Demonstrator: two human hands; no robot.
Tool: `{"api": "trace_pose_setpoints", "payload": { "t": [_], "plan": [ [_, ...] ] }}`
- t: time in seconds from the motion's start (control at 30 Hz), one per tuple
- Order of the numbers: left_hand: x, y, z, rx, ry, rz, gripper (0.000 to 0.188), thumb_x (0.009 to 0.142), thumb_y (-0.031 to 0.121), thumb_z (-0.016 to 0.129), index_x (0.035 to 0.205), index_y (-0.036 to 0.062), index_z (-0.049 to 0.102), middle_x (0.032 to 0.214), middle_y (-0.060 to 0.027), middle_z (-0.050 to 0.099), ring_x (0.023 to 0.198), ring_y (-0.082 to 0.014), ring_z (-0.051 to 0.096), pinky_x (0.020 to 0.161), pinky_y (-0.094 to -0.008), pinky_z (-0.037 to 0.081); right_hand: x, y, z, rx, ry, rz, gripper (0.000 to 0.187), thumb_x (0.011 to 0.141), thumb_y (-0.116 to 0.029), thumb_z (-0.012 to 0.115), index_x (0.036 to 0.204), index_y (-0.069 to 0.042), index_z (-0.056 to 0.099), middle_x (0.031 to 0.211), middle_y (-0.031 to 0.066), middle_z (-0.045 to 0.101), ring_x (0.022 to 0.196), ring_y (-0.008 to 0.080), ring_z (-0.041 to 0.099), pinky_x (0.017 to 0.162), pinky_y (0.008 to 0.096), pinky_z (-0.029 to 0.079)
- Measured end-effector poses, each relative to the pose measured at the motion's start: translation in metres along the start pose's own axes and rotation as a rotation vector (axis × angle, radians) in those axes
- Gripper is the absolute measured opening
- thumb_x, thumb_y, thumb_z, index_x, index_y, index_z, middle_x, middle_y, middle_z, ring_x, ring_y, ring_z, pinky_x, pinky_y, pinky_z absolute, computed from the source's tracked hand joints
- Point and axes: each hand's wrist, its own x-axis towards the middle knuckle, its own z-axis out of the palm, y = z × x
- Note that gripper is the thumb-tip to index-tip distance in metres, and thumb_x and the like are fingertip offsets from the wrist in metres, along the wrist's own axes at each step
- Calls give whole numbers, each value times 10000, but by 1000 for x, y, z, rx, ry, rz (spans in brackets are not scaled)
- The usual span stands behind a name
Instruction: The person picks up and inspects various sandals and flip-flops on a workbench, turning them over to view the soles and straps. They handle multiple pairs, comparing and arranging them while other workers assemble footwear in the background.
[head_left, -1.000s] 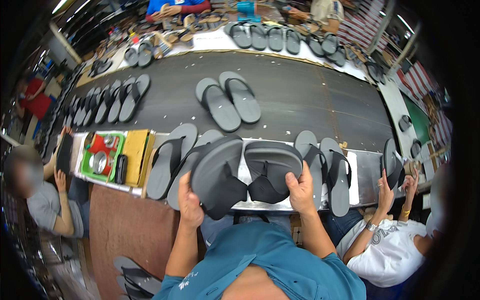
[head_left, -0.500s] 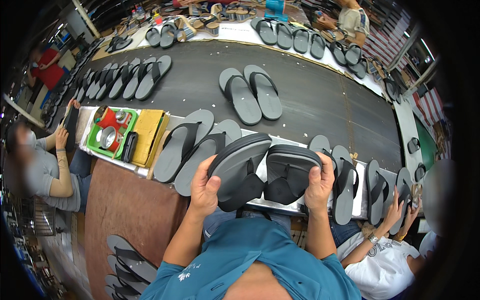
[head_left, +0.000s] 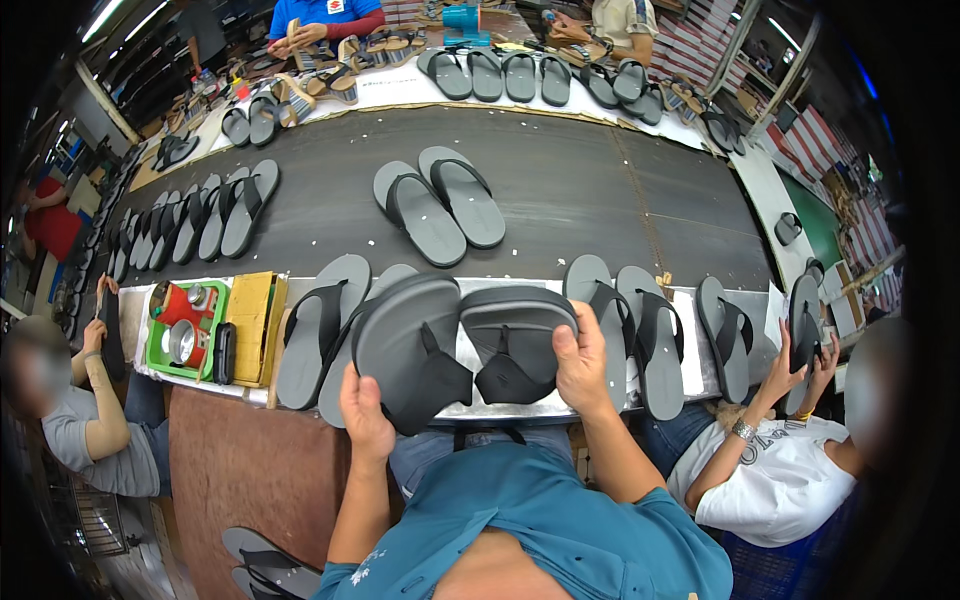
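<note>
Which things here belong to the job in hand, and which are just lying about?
Job in hand:
left flip-flop, held by the left hand
right flip-flop, held by the right hand
probably the similar flip-flops alongside

Apparently just lying about:
green tray with red containers
black oblong case
yellow box

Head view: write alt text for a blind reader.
A person's left hand and right hand each hold a gray sandal with black straps above a metal bench. Beyond, more sandals lie on a dark surface; a co-worker is on each side.
</note>
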Motion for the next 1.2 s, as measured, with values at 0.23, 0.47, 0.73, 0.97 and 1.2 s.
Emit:
{"api": "trace_pose_setpoints", "payload": {
  "t": [0.23,0.47,0.73,0.97,1.2],
  "plan": [
    [38,-48,-8,75,66,-434,463,1044,332,443,1314,-39,512,1204,-141,629,1114,-220,603,995,-343,459,-3,6,-5,-38,66,126,380,1012,-337,549,1129,20,601,913,4,599,847,70,497,772,231,429],
    [38,43,34,-142,-356,-226,423,1035,281,463,1290,-37,575,1201,-142,648,1134,-182,586,970,-310,455,-8,-43,-17,-76,-252,387,385,1003,-290,565,1192,43,601,986,48,651,907,100,569,827,257,470],
    [16,64,36,50,-510,-161,448,1041,303,452,1247,-64,605,1042,-123,669,974,-162,611,879,-288,465,-16,-41,-11,-255,-415,292,443,968,-317,610,1200,60,597,1026,154,701,951,203,663,860,317,504],
    [15,66,28,119,-495,-269,483,1011,269,403,1161,-132,626,1033,-157,669,836,-175,566,799,-306,450,-19,-45,-2,-283,-413,245,435,963,-323,618,1186,50,607,1007,143,708,937,199,670,849,314,510],
    [18,69,37,153,-448,-137,475,1012,267,409,1144,-128,638,943,-148,703,828,-159,602,761,-269,476,-20,-38,-1,-224,-384,324,527,939,-364,642,1268,40,564,1144,174,660,1059,222,630,938,329,468]
  ]
}}
